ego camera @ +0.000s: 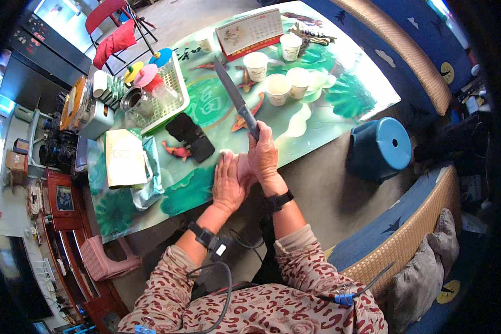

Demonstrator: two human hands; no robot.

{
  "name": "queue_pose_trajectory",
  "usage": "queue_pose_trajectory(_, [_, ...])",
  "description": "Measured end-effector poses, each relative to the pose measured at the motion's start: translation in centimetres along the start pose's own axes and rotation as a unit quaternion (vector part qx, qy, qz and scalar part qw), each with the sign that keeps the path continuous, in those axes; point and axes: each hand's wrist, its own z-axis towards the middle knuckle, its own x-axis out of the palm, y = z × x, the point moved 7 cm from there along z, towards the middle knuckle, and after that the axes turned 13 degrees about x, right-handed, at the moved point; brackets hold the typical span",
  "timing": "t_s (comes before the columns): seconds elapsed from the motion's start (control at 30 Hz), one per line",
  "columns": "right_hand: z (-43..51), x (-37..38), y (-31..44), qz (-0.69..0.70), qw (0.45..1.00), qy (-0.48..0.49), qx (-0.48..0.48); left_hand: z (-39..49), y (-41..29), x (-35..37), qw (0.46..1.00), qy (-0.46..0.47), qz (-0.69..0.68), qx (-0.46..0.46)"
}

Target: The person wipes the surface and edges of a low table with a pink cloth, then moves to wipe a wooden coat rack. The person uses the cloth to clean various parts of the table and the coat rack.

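A kitchen knife (230, 85) points up and away over the table, its grey handle held in my right hand (264, 152). My left hand (227, 183) is just left of it, at the table's near edge, with the fingers laid over a pink, cloth-like thing (244, 166). Most of that pink thing is hidden by my hands. Beyond my left fingertips, an open black case (191, 137) lies on the patterned table cover (192, 183). Several white paper cups (277, 89) stand past the knife on the right.
A desk calendar (250, 33) stands at the back. On the left are a pale green basket (179, 83) with jars and coloured lids, a paper packet (125, 160) and a light blue pouch (150, 183). A blue stool (380, 146) stands right; a pink stool (104, 259) stands lower left.
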Motion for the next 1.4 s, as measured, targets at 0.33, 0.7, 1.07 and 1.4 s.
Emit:
queue_pose_trajectory(0.33, [1.2,-4.4,-0.9,0.080,0.996,-0.039,-0.030,17.2,12.0,6.4,0.972,0.046,0.158,-0.166])
queue_pose_trajectory(0.7, [2.0,-4.2,-3.8,0.092,0.995,0.016,0.019,25.1,23.0,10.4,0.970,-0.036,0.214,-0.111])
queue_pose_trajectory(1.07, [2.2,-2.3,-3.0,0.049,0.998,0.021,0.023,9.8,7.4,5.8,0.980,0.070,0.182,-0.034])
queue_pose_trajectory(1.4, [0.7,1.0,-0.7,-0.092,0.995,0.009,0.037,-0.3,-0.4,1.1,0.998,0.015,0.054,-0.022])
